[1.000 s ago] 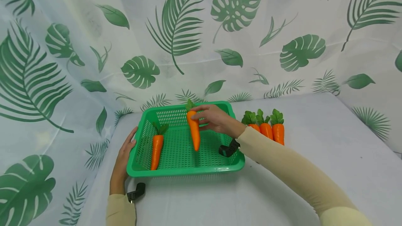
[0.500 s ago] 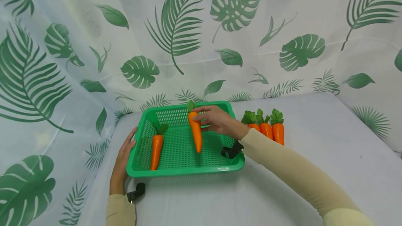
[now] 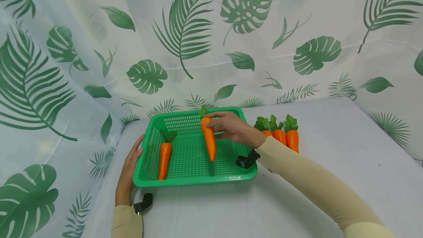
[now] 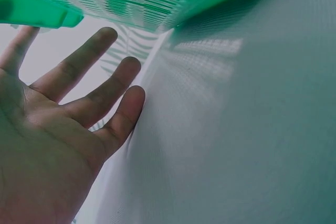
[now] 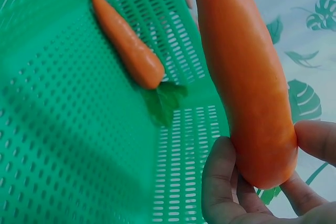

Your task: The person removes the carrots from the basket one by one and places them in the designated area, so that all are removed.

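My right hand (image 3: 232,127) pinches a carrot (image 3: 208,139) near its leafy top, holding it tip down above the basket floor. In the right wrist view the thumb and fingers press on either side of the thick end of this carrot (image 5: 252,87). A green plastic basket (image 3: 195,182) stands beneath it. Inside, along the left side, lies a second carrot (image 3: 164,161) with leaves toward the back. My left hand (image 3: 129,166) is at the basket's left wall; the left wrist view shows its fingers (image 4: 107,95) spread and fairly straight, its thumb out of sight.
Right of the basket, three carrots (image 3: 292,140) lie side by side on the white table (image 3: 330,146), partly hidden by my right forearm. A leaf-patterned sheet (image 3: 198,47) hangs behind and to the left. Each wrist wears a black camera strap.
My right hand has drifted slightly to the right with the carrot, whose tip is also a bit lower. The left hand and basket stay in place.
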Available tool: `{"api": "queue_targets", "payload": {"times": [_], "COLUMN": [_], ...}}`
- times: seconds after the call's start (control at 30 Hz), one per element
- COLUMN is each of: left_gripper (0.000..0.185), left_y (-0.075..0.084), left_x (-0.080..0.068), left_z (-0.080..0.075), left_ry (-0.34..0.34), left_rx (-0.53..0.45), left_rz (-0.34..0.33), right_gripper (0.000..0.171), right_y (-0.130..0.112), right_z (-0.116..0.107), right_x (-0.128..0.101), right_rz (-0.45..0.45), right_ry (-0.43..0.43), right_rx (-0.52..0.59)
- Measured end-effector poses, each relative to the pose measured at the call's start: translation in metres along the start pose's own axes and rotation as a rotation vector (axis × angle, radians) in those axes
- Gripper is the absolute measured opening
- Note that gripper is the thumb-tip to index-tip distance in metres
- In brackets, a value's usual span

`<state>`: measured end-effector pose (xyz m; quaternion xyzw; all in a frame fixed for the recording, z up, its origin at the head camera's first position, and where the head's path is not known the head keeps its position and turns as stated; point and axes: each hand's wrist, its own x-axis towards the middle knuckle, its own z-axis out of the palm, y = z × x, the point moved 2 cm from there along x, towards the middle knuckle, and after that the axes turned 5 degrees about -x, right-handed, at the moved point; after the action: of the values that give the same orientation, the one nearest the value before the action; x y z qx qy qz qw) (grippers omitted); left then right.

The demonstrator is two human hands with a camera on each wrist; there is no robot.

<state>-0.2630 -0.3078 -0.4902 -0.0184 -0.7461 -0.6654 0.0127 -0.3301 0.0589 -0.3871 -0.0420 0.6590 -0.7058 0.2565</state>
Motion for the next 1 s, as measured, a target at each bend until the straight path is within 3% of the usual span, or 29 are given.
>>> {"api": "queue_targets", "payload": {"times": [0.7, 1.0], "left_gripper": [0.059, 0.059], "left_y": [-0.001, -0.001], "left_x": [0.0, -0.001], "left_z": [-0.001, -0.001], "left_ry": [-0.009, -0.018], "left_rx": [-0.012, -0.016], "left_rz": [0.008, 0.024], "right_gripper": [0.051, 0.051], "right_y": [-0.005, -0.007], "right_z": [-0.029, -0.04], "right_x": [-0.009, -0.015], "right_rz": [-0.008, -0.029], "right_ry": [0.057, 0.066], "right_rx": [0.1, 0.072]}}
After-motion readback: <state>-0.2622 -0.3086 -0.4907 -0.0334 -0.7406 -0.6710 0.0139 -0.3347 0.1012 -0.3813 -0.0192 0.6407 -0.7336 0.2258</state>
